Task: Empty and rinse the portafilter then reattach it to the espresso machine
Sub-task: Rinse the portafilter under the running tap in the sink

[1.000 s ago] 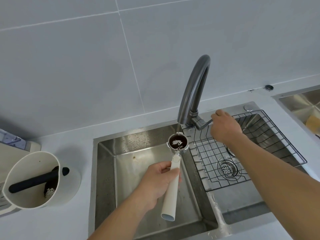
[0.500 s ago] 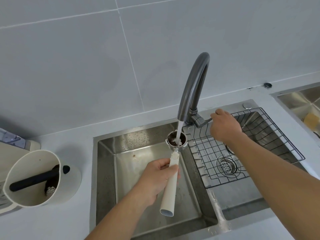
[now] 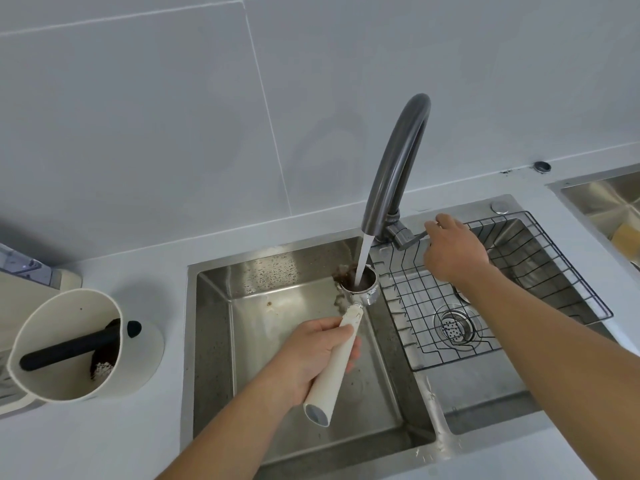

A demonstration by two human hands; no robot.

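Observation:
My left hand [image 3: 311, 355] grips the cream handle of the portafilter [image 3: 334, 362] over the left sink basin [image 3: 242, 341]. Its metal basket sits right under the spout of the dark grey faucet [image 3: 394, 168]. A stream of water [image 3: 363, 261] runs into the basket, and brown water spills over its far rim. My right hand [image 3: 453, 251] rests on the faucet lever [image 3: 408, 235], fingers closed around its end. At the left edge, a corner of the espresso machine [image 3: 20, 289] shows.
A cream knock box [image 3: 69, 344] with a black bar and coffee grounds stands on the counter to the left. A black wire rack [image 3: 485, 299] sits over the right basin above the drain [image 3: 455, 327]. Another sink [image 3: 602, 199] lies at far right.
The water went from off to a full stream into the basket. Brown water now overflows the rim. The portafilter stays under the spout, and my right hand stays on the lever.

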